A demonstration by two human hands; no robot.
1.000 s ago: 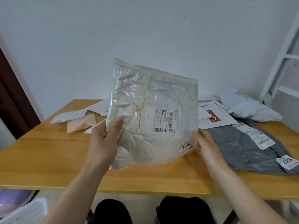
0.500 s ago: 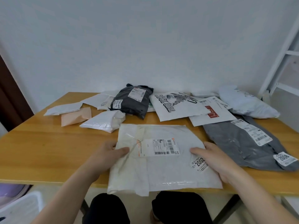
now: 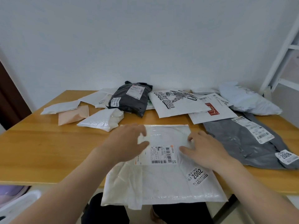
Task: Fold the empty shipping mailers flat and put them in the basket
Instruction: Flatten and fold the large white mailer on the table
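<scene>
A white mailer [image 3: 161, 183] is being kept flat on the wooden table [image 3: 48, 151], with its near edge hanging over the table's front rim, and its far half is being covered by both hands. The left hand [image 3: 127, 143] is being held with fingers straight and slightly spread over the mailer's far left corner. Nothing is being gripped by it, and because of blur it cannot be told whether the fingertips are touching the plastic. The right hand [image 3: 205, 151] is being laid palm-down on the far right part, with fingers spread, thumb pointing inward and nothing pinched. Between the two thumbs a shipping label [image 3: 161, 154] is being left uncovered, and nearer than the right fingers a sticker [image 3: 197, 175] marked 2002 is being left in plain sight. Just beyond and left of the left fingertips a small folded white packet [image 3: 102, 118] is being seen, with a peach envelope [image 3: 72, 113] further left. Well beyond the fingers of both hands, a black mailer [image 3: 131, 99] and a printed white mailer [image 3: 178, 102] are being seen near the wall. To the outer side of the right fingers a grey mailer [image 3: 242, 143] is being seen spread out.
</scene>
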